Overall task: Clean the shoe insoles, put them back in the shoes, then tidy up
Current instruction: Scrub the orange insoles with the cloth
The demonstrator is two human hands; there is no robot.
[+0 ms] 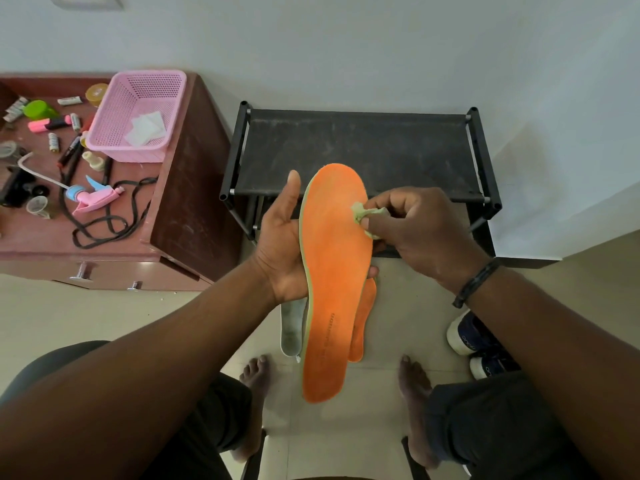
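Presently the insole (330, 271), judged light and bendy, is held mid-length by the left hand (282, 251); a cloth (367, 216) is pinched by the right hand (419, 233).

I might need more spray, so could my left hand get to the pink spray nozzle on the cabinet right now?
Probably not yet: the left hand grips the orange insole. The path to the pink spray nozzle looks open, but the hand is occupied.

Three insoles (329, 289), two shoes (467, 334), one basket (138, 109).
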